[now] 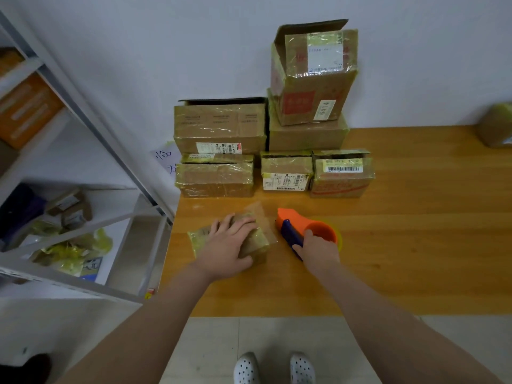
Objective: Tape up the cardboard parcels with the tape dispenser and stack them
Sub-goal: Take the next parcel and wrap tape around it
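Observation:
A small cardboard parcel (256, 241) wrapped in yellowish tape lies near the left front of the wooden table (401, 245). My left hand (225, 249) rests flat on top of it, fingers spread, thumb against its near side. Just to its right, my right hand (318, 252) grips the blue handle of the orange tape dispenser (307, 227), whose nose points at the parcel. A clear strip of tape (264, 217) runs between the parcel and the dispenser. Taped parcels (219, 128) stand stacked against the wall behind.
A tall open-flapped box (313, 79) tops the stack at the back right. Another parcel (496, 126) sits at the table's far right edge. A white metal shelf (83, 173) with packages stands left of the table. My feet in white shoes (274, 368) are below the table's front edge.

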